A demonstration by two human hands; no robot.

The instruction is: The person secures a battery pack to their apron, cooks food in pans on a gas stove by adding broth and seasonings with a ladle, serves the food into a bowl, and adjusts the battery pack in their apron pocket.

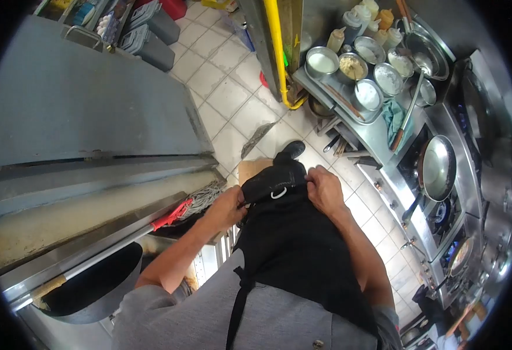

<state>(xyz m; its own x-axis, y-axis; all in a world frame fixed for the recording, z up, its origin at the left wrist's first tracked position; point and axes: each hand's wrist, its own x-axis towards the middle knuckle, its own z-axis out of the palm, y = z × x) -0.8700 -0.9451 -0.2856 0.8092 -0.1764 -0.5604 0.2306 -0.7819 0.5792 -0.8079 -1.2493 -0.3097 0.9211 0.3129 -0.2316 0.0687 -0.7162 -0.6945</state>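
A black apron covers the front of my grey shirt and hangs down toward the floor. Its lower part is lifted and folded, with a small white curved piece showing on the dark cloth. My left hand is closed on the left edge of this raised fabric. On the other side, my right hand pinches the right edge, fingers curled. The cloth stretches between both hands at about waist height. Below it one black shoe shows on the floor.
To the right runs a stove with a frying pan. Steel bowls of powders and squeeze bottles crowd the counter. A yellow pipe stands ahead. On the left are a grey cabinet and a red-headed mop.
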